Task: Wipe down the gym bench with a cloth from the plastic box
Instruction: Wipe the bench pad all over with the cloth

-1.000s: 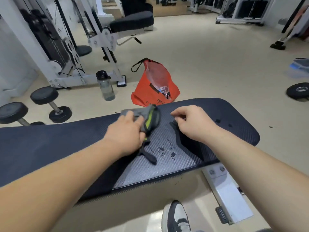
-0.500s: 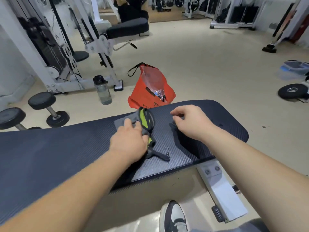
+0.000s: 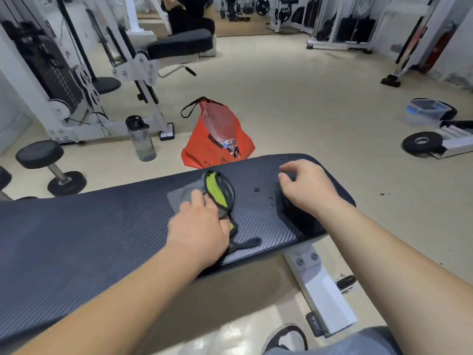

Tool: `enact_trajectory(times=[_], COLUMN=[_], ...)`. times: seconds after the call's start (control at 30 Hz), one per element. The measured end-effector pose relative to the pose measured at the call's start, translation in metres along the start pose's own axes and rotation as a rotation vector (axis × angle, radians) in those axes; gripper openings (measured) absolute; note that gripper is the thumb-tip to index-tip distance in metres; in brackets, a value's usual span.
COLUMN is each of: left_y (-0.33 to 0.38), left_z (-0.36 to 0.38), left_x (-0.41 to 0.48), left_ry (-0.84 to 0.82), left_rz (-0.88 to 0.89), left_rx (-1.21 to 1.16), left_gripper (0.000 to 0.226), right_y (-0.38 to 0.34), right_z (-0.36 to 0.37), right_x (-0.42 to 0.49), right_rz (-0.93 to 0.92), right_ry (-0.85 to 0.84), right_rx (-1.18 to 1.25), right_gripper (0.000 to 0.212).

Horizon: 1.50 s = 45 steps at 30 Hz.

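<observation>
Left hand [image 3: 198, 233] pressed flat, fingers together and spread over a grey cloth with a lime-green, black-edged panel [image 3: 217, 194], pinning it against the dark carbon-weave padded gym bench [image 3: 76, 234]; probably held this way so palm pressure drives the wipe. Cloth sitting near the middle of the pad, a black strap end [image 3: 245, 245] trailing out at 5 o'clock from the hand.

Right hand [image 3: 305, 187] resting at 3 o'clock from the cloth, fingers curled down loosely onto the pad, clamped on nothing visible; likely there to brace the body and steady the bench. Between the two hands, a few water droplets [image 3: 256, 190] beading on the surface, apparently next in line for the cloth.

Clear plastic box with a blue lid [image 3: 426, 111] left on the floor far off at 2 o'clock, well apart from the bench.

Beyond the pad at 12 o'clock, an orange bag [image 3: 217, 149] slumped on beige flooring; at 10 o'clock, a clear water bottle with a black cap [image 3: 140, 138] beside a white machine frame [image 3: 76, 129]; at 9 o'clock, a black dumbbell [image 3: 50, 167]. Black weight plate [image 3: 421, 144] lying at 3 o'clock.
</observation>
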State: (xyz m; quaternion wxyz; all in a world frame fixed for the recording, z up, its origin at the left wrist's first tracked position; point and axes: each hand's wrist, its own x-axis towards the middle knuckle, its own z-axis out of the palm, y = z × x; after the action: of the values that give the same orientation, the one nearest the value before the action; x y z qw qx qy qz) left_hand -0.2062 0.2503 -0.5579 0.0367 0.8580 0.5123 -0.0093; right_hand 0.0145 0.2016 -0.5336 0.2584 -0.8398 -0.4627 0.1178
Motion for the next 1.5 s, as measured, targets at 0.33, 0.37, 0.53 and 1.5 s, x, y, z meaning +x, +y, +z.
enact_trajectory(times=[0.33,0.37,0.53,1.5], left_y=[0.017,0.032,0.065,0.151], left_z=[-0.002,-0.001,0.001,0.017], left_x=[0.050,0.047,0.016,0.131], left_ry=[-0.013,0.000,-0.006,0.033], left_rz=[0.009,0.018,0.446,0.873], left_rx=[-0.002,-0.021,0.027,-0.016], left_gripper=[0.051,0.052,0.059,0.066], right_y=[0.089,0.093,0.103,0.135], right_z=[-0.011,-0.011,-0.007,-0.013], right_x=[-0.003,-0.002,0.008,0.009], right_rz=[0.304,0.305,0.340,0.455], right_ry=[0.098,0.109,0.175,0.401], right_rx=[0.090,0.110,0.133,0.521], right_gripper=[0.028,0.029,0.039,0.046])
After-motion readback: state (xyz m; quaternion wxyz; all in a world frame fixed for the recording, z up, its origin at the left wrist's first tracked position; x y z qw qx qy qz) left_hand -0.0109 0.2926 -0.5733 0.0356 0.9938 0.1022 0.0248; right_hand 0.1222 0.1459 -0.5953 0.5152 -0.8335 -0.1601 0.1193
